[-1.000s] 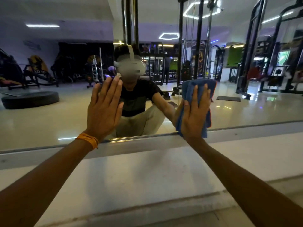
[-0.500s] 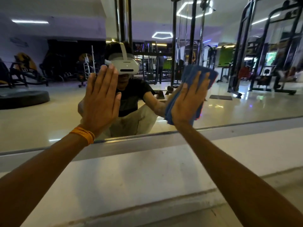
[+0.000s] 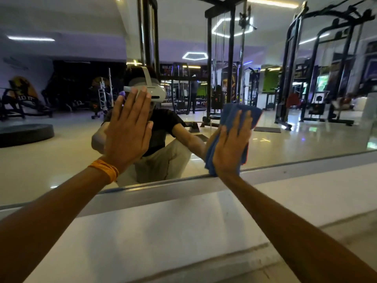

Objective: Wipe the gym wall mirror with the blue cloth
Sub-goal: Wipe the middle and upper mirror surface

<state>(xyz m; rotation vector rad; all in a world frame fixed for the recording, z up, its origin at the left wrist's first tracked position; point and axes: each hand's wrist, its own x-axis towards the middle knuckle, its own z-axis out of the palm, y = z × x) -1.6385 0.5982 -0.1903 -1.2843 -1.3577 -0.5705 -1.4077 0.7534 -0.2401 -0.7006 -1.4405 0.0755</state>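
Note:
The gym wall mirror [image 3: 295, 144] fills the upper view and reflects the gym and a crouching person. My right hand [image 3: 231, 148] presses the blue cloth [image 3: 234, 115] flat against the glass with straight fingers, just above the mirror's bottom edge. The cloth sticks out above my fingertips and below my palm. My left hand [image 3: 128, 131], with an orange band at the wrist, lies flat on the glass to the left, fingers straight and together.
A pale stone ledge [image 3: 163, 231] runs below the mirror's metal bottom trim [image 3: 155, 185], stepping down toward me. Reflected weight machines and a cable rack show at the right and centre of the glass.
My right hand and the cloth went up and left, then came back down to the mirror's bottom edge. My left hand stayed flat on the glass.

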